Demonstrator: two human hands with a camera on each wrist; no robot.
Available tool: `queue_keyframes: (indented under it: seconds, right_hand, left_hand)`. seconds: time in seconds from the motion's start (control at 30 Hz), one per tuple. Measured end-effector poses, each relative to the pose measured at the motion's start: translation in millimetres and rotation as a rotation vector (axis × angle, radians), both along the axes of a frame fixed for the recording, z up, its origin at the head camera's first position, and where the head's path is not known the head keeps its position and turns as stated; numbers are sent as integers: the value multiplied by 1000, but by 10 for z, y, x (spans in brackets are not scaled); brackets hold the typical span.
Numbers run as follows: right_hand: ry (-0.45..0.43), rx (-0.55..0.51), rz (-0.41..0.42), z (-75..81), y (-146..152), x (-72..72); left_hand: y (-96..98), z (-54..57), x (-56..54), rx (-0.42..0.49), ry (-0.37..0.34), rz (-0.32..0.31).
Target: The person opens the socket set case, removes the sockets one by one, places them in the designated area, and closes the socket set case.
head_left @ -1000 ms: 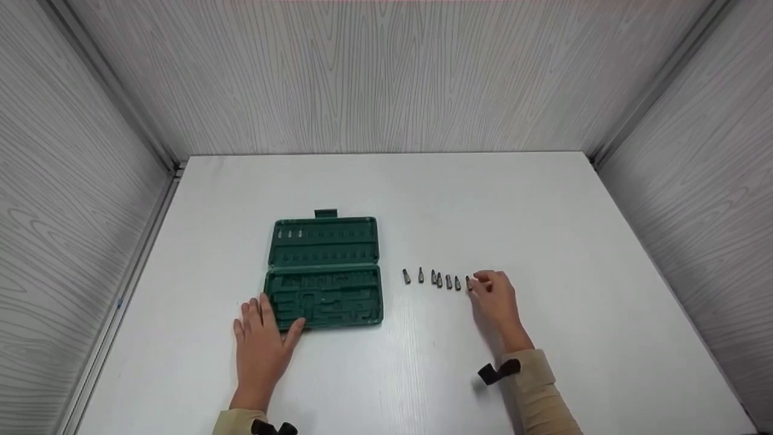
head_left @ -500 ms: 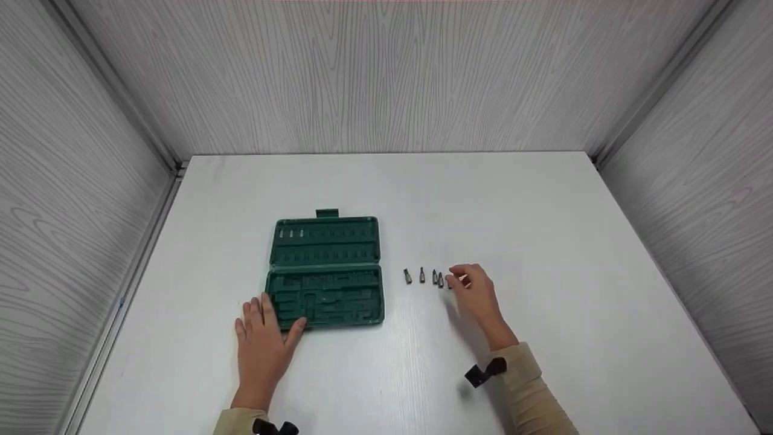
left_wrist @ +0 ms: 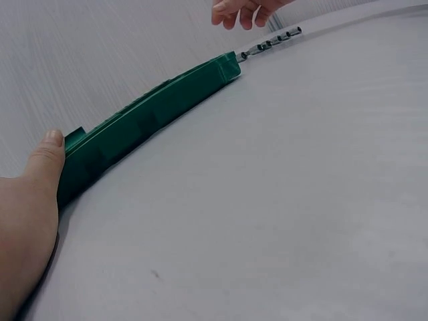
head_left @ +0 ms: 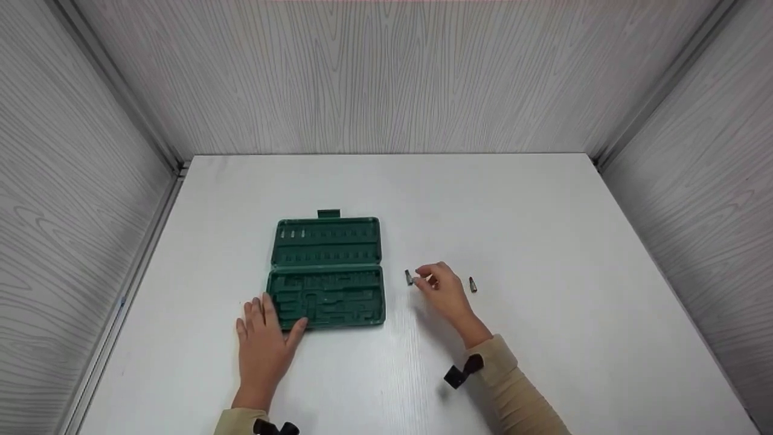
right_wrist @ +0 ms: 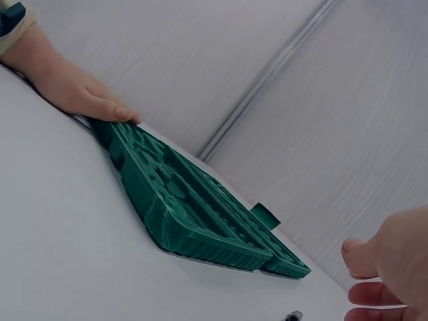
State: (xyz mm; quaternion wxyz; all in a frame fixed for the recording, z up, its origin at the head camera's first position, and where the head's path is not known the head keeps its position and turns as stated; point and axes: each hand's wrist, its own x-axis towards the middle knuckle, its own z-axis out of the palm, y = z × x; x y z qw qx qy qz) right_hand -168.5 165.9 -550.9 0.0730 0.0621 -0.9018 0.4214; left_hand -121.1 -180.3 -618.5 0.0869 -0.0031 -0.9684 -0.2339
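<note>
An open green plastic bit case (head_left: 327,267) lies flat on the white table, three silvery bits (head_left: 293,234) in the upper tray's left slots. My left hand (head_left: 263,353) rests at its lower left corner, fingers spread straight along the side and thumb at the front edge. To the right of the case, my right hand (head_left: 445,293) hovers over a row of loose metal screwdriver bits (left_wrist: 267,45), fingers loosely bent with nothing between them. One bit (head_left: 409,278) shows left of its fingertips and another bit (head_left: 473,284) right of it; the hand hides the others in the head view.
The white tabletop (head_left: 386,187) reaches back to a grey wood-grain panel (head_left: 386,78), with similar panels on both sides. The case's latch (head_left: 328,213) sticks out at its far edge. Small black cameras sit on both wrists.
My right hand has moved left along the row of bits, from the rightmost one toward the leftmost, uncovering a bit behind it. The left hand and the case stay put.
</note>
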Motion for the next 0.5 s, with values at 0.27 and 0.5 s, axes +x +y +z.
queue_keyframes:
  seconds: [0.27,0.5]
  right_hand:
    - [-2,-1,88,21,-246,-50]
    - [-2,-6,156,30,-453,-94]
  left_hand:
    - [4,11,13,8,-5,-4]
    - [3,12,6,2,-4,-1]
